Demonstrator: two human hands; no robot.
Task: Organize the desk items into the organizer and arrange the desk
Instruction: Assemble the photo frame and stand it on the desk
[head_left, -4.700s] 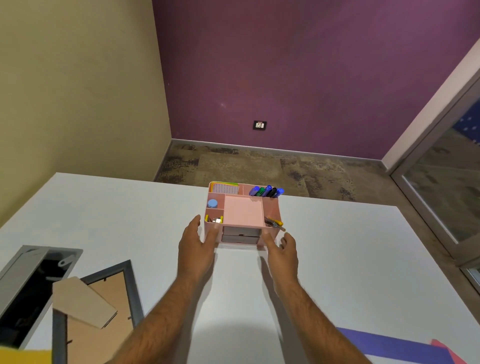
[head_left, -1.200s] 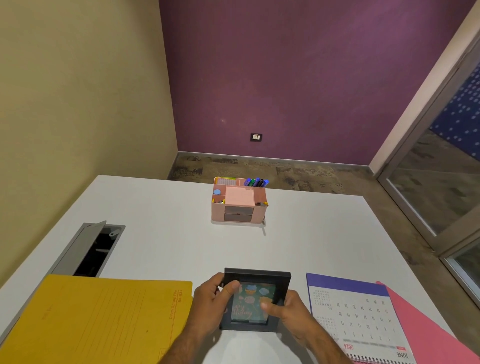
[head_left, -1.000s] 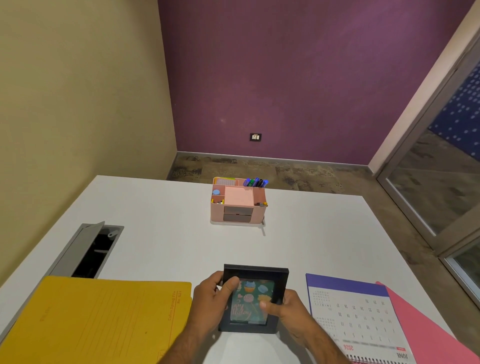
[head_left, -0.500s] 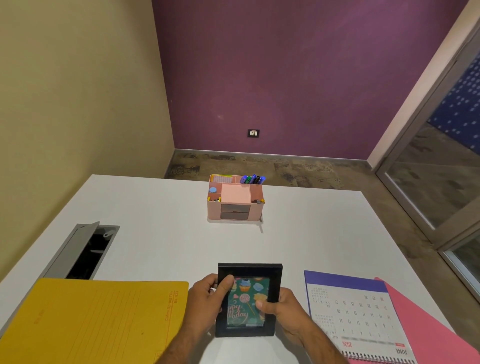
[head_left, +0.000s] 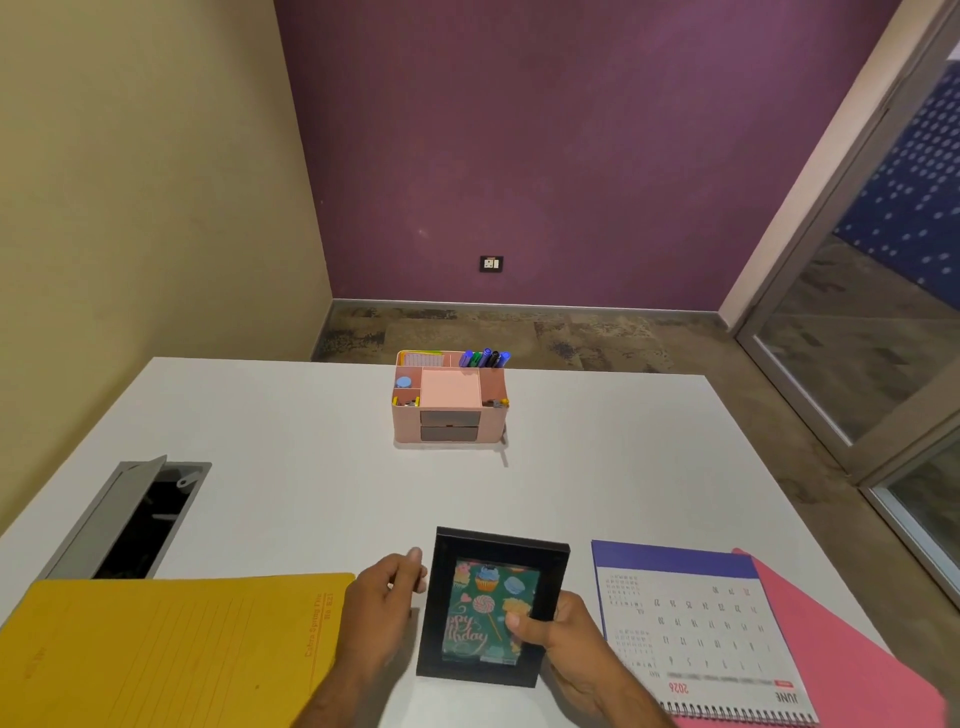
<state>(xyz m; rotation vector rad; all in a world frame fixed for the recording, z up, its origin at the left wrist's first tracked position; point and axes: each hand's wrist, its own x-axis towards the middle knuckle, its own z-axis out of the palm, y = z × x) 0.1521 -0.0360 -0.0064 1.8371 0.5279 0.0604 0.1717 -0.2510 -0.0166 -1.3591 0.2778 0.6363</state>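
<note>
Left hand (head_left: 387, 597) is easing off the picture frame (head_left: 491, 608), fingers loosely curled at its edge. Right hand (head_left: 558, 636) is still pinching it, tilted upright on the desk (head_left: 322, 467); placement nearing.

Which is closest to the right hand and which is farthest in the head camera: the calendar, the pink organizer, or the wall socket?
From the right hand, which grips the black photo frame:
1. Calendar: just to its right on the desk, nearest.
2. Pink organizer: at the desk's far edge, middle.
3. Wall socket: low on the purple wall, farthest.
</note>
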